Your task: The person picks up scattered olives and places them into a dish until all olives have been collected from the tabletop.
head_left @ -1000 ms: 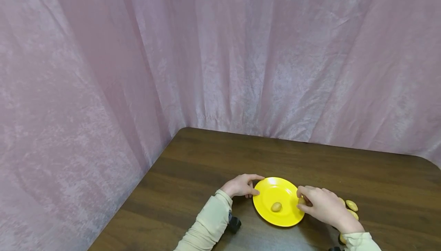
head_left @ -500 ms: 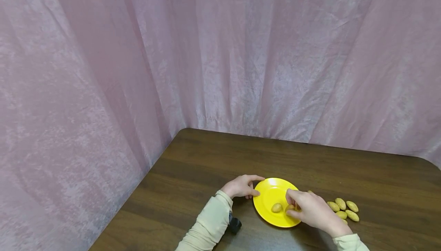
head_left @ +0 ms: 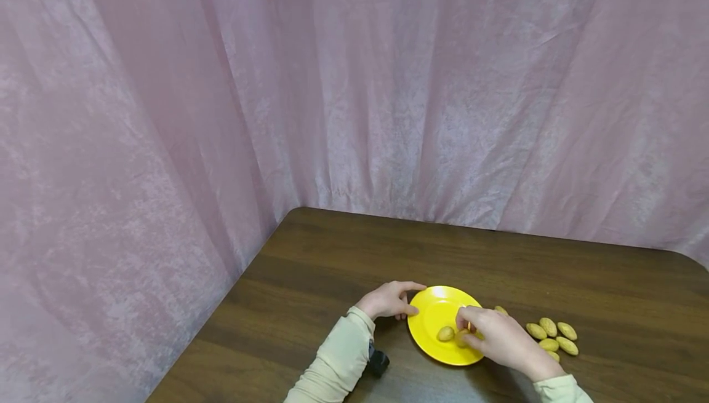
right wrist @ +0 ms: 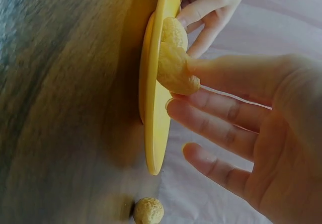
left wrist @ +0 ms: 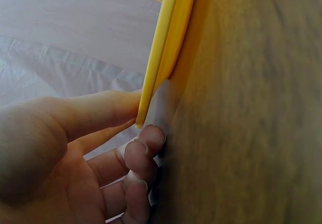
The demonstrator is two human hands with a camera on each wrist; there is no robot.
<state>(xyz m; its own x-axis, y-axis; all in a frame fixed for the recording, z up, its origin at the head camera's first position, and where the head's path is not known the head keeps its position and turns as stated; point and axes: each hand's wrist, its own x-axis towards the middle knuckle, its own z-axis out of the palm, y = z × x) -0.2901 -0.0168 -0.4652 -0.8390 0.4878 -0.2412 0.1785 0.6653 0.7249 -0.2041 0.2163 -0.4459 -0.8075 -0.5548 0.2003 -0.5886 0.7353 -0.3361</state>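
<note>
Apparently midway through a placing step: pinching one tan, wrinkled, nut-like piece [head_left: 461, 337] in the right grip [head_left: 501, 335], low over the yellow plate [head_left: 434, 314] at the lower centre-right of the frame. Grasping it between thumb and bent fingers, just beside a resting piece [head_left: 445, 333] on the plate. Hard to tell whether already bearing on the plate or slightly above it, and whether touching the resting piece or merely overlapping it in the right wrist view.

Also grasping the plate's left rim in the left grip [head_left: 388, 299], with thumb at the edge and other fingers curled toward the underside; probably steadying rather than lifting.

Note, toward the lower right of the frame, a cluster of similar pieces [head_left: 548, 327] on the brown surface [head_left: 332, 255], plus a lone piece [head_left: 501, 310] partly hidden beyond the right grip. Judging by that, seemingly early in the work, with most pieces not yet on the plate.

For the next move, likely best to settle the held piece beside its neighbour, then loosen thumb and fingers gently, without rolling either one; afterwards, perhaps, reach right for a loose piece. Meanwhile, avoid tipping the plate by pressing hard on the rim.
</note>
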